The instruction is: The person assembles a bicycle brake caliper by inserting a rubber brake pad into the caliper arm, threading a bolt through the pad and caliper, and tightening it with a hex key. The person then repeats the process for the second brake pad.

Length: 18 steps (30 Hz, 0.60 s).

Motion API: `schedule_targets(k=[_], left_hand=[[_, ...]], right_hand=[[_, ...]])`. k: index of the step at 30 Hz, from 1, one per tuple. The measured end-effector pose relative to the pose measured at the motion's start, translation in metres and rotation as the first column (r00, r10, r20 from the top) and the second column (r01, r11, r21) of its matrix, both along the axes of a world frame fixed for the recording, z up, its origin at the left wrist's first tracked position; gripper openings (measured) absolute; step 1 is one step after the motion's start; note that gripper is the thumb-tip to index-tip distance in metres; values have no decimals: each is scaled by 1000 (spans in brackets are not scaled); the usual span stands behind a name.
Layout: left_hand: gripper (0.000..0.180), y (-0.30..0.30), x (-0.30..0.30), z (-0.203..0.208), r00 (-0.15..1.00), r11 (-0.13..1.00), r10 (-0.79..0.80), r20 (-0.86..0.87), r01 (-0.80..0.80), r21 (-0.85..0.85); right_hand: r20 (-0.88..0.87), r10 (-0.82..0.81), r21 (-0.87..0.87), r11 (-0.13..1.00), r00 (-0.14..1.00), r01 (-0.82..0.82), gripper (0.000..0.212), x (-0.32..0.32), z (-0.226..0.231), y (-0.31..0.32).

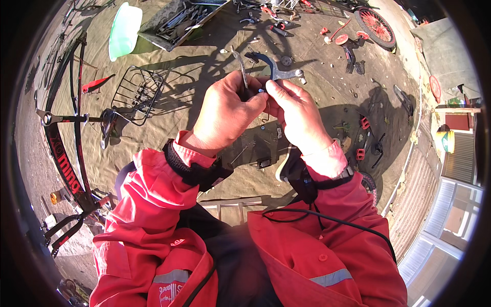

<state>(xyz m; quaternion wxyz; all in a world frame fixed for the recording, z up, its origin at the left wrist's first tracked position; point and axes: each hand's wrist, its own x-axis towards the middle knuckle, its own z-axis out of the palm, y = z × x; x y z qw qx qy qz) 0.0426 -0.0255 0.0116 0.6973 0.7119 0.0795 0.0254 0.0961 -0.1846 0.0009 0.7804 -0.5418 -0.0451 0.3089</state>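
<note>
Close together in the middle of the view, both my hands are closed on a bicycle brake caliper (pixel 276 73). Its curved dark arm shows beyond the fingers, with a silver end pointing right. My right hand (pixel 302 115) pinches this part between thumb and fingers. My left hand (pixel 225 110) grips the near side, and a narrow worn metal arm (pixel 239 62) rises from its fist; whether it joins the curved one is hidden. A small light-blue bit (pixel 261 90) shows between the thumbs. A thin wire-like piece (pixel 268 110) hangs below the fingers.
A black bicycle frame (pixel 64 158) stands at left, near a black wire rack (pixel 137 94). Beyond lie a tool tray (pixel 179 23), a pale green basin (pixel 125 31) and a red-spoked wheel (pixel 376 25). Red pedals (pixel 360 154) and small parts lie on the ground cloth (pixel 204 61).
</note>
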Motion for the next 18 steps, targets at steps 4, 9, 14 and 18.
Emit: schedule_targets(k=[4, 9, 14, 18], left_hand=[[18, 1, 1, 1, 1000, 999, -19, 15, 20, -50], [18, 2, 4, -4, 1000, 1000, -28, 9, 28, 4], [22, 5, 6, -10, 998, 990, -49, 37, 44, 135], [26, 8, 6, -10, 997, 962, -63, 41, 50, 267]], right_hand=[[-11, 51, 62, 997, 999, -51, 33, 1, 4, -3], [-22, 84, 65, 994, 996, -83, 34, 3, 5, -6], [28, 80, -15, 997, 996, -79, 32, 1, -2, -5], [56, 73, -64, 996, 996, -69, 29, 0, -6, -5]])
